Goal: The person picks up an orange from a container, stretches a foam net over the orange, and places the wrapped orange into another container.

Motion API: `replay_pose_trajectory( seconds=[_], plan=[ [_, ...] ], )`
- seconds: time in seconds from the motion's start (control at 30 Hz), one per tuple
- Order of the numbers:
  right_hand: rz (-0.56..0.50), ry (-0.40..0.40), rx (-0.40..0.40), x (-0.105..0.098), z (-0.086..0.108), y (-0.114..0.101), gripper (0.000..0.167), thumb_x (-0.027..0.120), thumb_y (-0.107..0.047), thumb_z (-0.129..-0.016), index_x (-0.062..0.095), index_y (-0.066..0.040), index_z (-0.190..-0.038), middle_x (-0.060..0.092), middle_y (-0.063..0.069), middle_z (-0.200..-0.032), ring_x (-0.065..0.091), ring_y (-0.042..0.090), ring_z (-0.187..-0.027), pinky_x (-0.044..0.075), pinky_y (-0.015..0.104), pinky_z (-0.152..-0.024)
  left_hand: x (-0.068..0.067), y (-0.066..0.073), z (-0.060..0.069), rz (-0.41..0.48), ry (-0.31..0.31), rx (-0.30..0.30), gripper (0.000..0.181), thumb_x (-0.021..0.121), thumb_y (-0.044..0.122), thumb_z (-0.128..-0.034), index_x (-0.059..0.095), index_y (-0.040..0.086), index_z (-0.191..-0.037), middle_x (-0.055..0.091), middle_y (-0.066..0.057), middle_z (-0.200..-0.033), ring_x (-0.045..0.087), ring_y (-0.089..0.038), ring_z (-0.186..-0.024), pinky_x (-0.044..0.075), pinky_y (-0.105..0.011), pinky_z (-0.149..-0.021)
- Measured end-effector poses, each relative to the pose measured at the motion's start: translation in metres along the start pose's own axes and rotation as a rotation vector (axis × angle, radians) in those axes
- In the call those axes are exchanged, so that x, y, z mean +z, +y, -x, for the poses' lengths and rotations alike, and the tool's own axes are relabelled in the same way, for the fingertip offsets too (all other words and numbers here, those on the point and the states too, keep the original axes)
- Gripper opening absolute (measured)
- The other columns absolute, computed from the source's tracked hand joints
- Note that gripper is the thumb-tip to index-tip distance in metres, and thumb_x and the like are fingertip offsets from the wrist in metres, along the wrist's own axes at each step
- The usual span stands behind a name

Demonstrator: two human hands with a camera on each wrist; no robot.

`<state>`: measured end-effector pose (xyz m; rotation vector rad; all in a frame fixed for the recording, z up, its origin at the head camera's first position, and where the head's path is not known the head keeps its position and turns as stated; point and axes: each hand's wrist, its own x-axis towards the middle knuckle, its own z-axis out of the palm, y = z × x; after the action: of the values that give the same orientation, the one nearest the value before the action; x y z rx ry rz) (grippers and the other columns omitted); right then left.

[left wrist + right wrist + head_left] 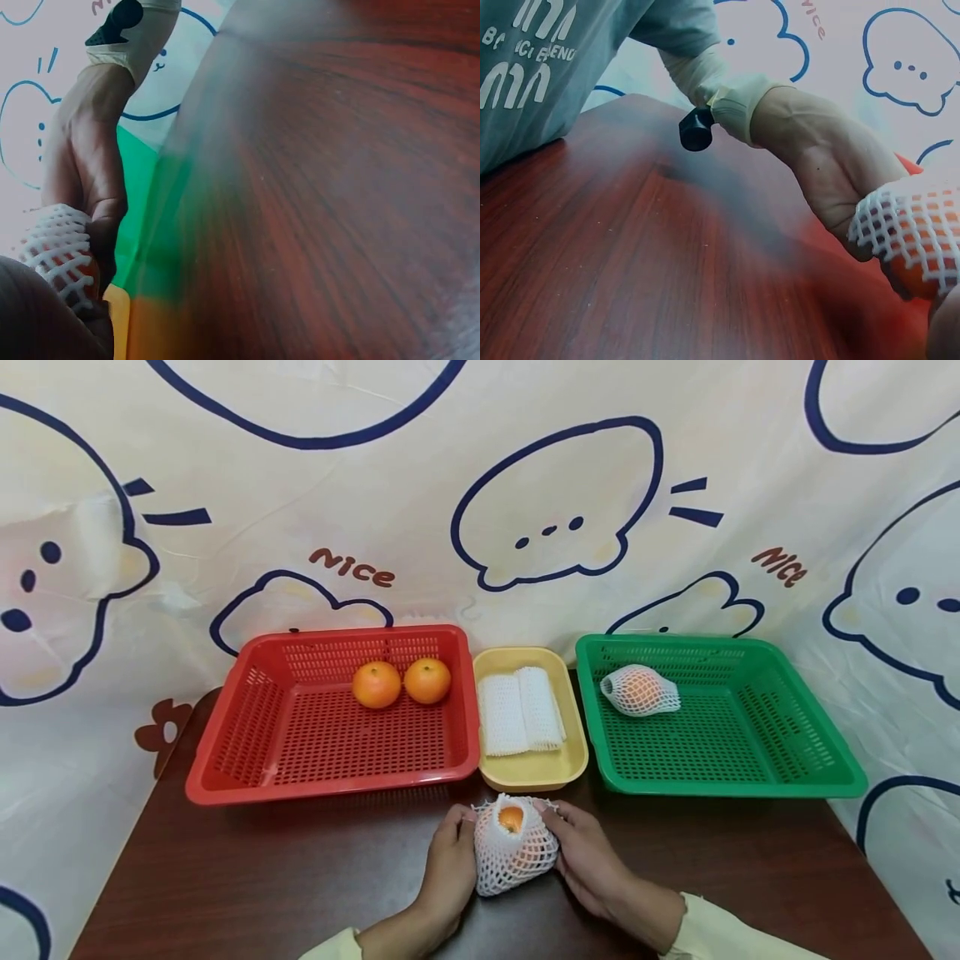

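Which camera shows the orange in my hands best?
The head view: from above, it shows nearly all of the netted orange. The left wrist view shows it partly hidden; the right wrist view cuts it off at the picture's edge.

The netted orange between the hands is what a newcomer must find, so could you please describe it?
On the brown table, a yellow tray sits between a red basket and a green basket. Just in front, two hands hold an orange in a white net. Unlike the other netted orange inside the green basket, this one is held, with bare peel showing through the net's opening.
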<state>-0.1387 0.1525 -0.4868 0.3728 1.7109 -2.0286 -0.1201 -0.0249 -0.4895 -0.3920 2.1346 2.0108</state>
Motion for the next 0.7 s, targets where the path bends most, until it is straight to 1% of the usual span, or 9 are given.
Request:
replay_pose_trajectory(
  seconds=[0.13,0.2,0.33,0.4,0.53,0.6,0.7],
  plan=[
    [0.013,-0.016,-0.019,0.003,0.0,-0.004,0.04,0.043,-0.021,-0.111,0.047,0.008,-0.138,0.066,0.014,-0.124,0.066,0.01,-0.104,0.059,0.023,-0.082,-0.001,0.003,-0.002,0.054,-0.005,0.0,0.022,0.036,0.013,-0.1109,0.052,0.004,-0.099,0.051,-0.001,-0.089,0.049,-0.013,-0.088,0.042,-0.024,-0.073],
    [0.005,-0.024,-0.036,0.004,0.0,-0.006,0.039,0.042,-0.018,-0.111,0.046,0.009,-0.14,0.065,0.014,-0.126,0.066,0.009,-0.105,0.059,0.023,-0.084,-0.002,0.004,-0.003,0.077,-0.007,0.003,0.023,0.036,0.014,-0.1112,0.053,0.004,-0.099,0.054,-0.002,-0.091,0.051,-0.012,-0.088,0.044,-0.023,-0.073],
    [-0.013,-0.03,-0.057,0.007,0.0,-0.008,0.037,0.041,-0.015,-0.111,0.045,0.01,-0.138,0.065,0.012,-0.121,0.065,0.008,-0.104,0.058,0.021,-0.083,-0.004,0.006,-0.005,0.103,-0.01,0.01,0.024,0.035,0.015,-0.1116,0.054,0.003,-0.101,0.057,-0.003,-0.096,0.053,-0.012,-0.09,0.046,-0.023,-0.075],
    [-0.021,-0.024,-0.056,0.009,0.001,-0.01,0.034,0.04,-0.013,-0.111,0.045,0.011,-0.136,0.066,0.009,-0.114,0.065,0.008,-0.1,0.058,0.02,-0.08,-0.005,0.007,-0.006,0.108,-0.013,0.007,0.025,0.035,0.015,-0.1119,0.054,0.003,-0.102,0.058,-0.003,-0.098,0.053,-0.012,-0.092,0.047,-0.023,-0.076],
    [-0.028,-0.008,-0.033,0.011,0.001,-0.011,0.03,0.04,-0.012,-0.111,0.047,0.009,-0.131,0.067,0.004,-0.099,0.067,0.005,-0.085,0.058,0.017,-0.07,-0.004,0.008,-0.006,0.128,-0.014,0.006,0.026,0.035,0.015,-0.1119,0.056,0.001,-0.105,0.06,-0.004,-0.101,0.054,-0.011,-0.094,0.047,-0.024,-0.078],
    [-0.029,-0.009,-0.026,0.012,0.001,-0.012,0.03,0.04,-0.013,-0.111,0.047,0.008,-0.131,0.067,0.003,-0.096,0.068,0.004,-0.082,0.058,0.016,-0.068,-0.004,0.009,-0.007,0.137,-0.006,0.007,0.027,0.036,0.016,-0.1118,0.057,0.0,-0.105,0.061,-0.004,-0.1,0.055,-0.011,-0.093,0.048,-0.023,-0.078],
    [-0.034,-0.024,-0.029,0.013,0.001,-0.012,0.034,0.04,-0.014,-0.111,0.046,0.008,-0.136,0.068,0.003,-0.101,0.068,0.005,-0.086,0.058,0.017,-0.071,-0.003,0.01,-0.007,0.155,0.006,0.002,0.028,0.037,0.017,-0.1118,0.058,-0.001,-0.105,0.062,-0.005,-0.102,0.056,-0.01,-0.094,0.049,-0.023,-0.078]
  ],
)
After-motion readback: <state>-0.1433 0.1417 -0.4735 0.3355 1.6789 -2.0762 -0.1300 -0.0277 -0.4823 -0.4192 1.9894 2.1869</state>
